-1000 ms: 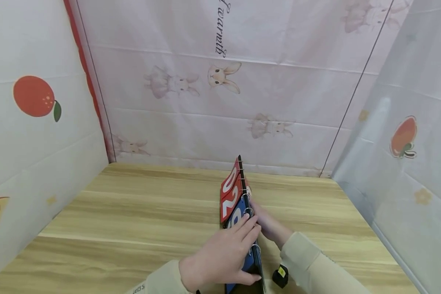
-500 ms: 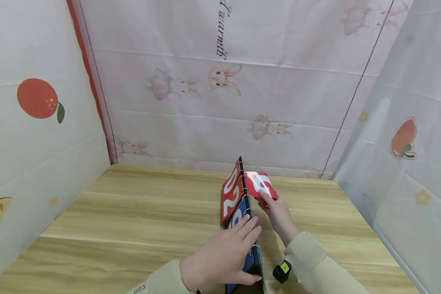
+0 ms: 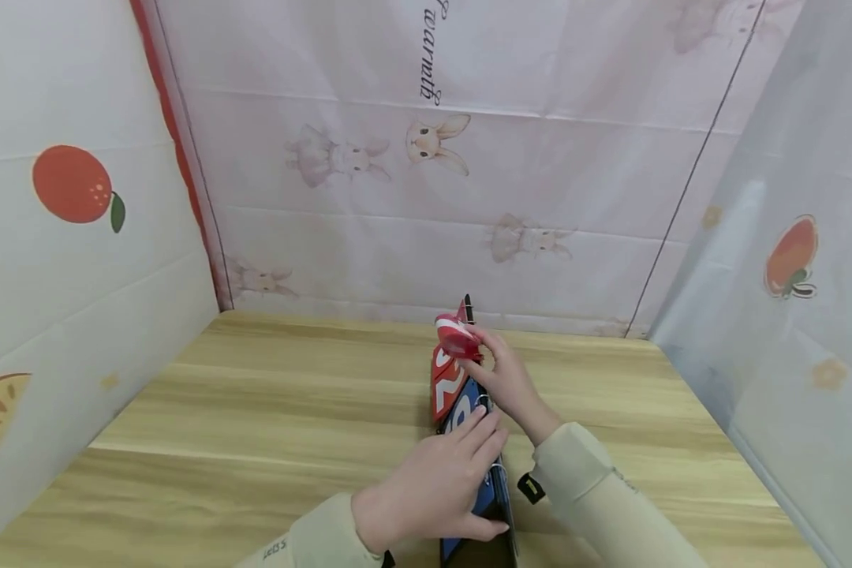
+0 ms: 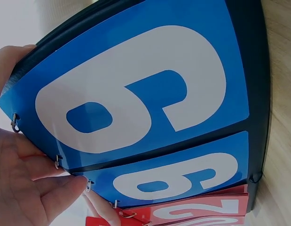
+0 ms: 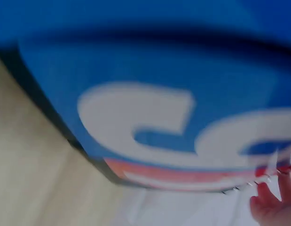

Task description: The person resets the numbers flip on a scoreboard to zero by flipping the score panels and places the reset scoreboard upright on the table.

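A flip scoreboard (image 3: 484,501) stands on edge on the table, running away from me, its number cards hung on metal rings along the top. In the left wrist view, a large blue card (image 4: 136,84) and a smaller blue card (image 4: 216,150) each show a 6, with red cards (image 4: 197,209) beyond them. My left hand (image 3: 433,489) grips the scoreboard's top edge, fingers along the rings and thumb toward the near end. At the far end my right hand (image 3: 511,386) pinches a bent red card (image 3: 454,338) over the top. The right wrist view is blurred.
A small black block (image 3: 531,488) with a yellow label lies right of the scoreboard, close to my right sleeve (image 3: 575,465). The wood-grain table (image 3: 291,410) is enclosed by printed cloth walls (image 3: 369,260) at the back and both sides.
My right hand has come from behind the scoreboard, lifted a red card on the right side and carried it over the top leftward. The black block has shifted farther away. My left hand stays put.
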A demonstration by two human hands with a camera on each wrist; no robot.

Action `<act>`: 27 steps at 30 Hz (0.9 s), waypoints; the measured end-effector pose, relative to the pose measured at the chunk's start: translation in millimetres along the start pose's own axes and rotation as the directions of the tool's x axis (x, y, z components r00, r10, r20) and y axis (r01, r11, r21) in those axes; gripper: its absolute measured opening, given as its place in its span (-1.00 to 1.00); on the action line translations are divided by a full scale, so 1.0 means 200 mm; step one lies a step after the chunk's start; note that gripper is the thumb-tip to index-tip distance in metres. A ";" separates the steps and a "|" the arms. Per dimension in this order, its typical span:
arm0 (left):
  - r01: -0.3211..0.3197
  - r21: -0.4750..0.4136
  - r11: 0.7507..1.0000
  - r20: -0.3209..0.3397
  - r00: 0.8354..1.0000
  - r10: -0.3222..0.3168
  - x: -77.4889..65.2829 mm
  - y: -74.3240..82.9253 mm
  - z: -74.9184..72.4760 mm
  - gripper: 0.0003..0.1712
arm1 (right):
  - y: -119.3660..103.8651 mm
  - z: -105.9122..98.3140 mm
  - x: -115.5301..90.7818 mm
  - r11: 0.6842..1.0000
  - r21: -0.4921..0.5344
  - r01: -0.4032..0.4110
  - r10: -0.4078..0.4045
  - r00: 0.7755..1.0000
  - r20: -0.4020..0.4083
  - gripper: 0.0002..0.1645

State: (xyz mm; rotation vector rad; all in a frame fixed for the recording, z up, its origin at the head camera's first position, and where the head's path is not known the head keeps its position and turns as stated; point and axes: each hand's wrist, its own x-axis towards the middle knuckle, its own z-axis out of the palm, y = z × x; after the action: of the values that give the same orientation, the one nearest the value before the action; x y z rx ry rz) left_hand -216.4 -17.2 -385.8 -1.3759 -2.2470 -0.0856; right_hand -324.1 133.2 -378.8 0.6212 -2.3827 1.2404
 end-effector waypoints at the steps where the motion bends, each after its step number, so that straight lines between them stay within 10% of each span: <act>1: 0.000 -0.001 1.000 -0.001 1.000 0.000 0.00 0.00 0.00 0.01 | -0.01 0.00 0.00 0.999 -0.049 0.025 -0.024 1.000 0.014 -0.30; 9: -0.007 -0.011 1.000 0.008 1.000 0.007 -0.02 -0.01 0.01 0.02 | -0.05 -0.01 0.00 0.978 -0.207 -0.003 0.041 0.982 0.183 -0.33; 27: 0.014 -0.090 0.996 0.040 0.999 -0.010 0.02 -0.01 0.00 -0.02 | 0.00 -0.04 0.01 0.999 -0.038 0.036 -0.029 0.983 0.181 -0.59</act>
State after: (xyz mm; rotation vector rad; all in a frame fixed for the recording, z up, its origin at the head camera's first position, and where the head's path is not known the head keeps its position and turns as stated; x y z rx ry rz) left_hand -219.5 -15.4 -384.6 -1.4223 -2.3095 -0.1678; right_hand -324.5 139.6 -374.8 0.7875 -2.5267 1.1629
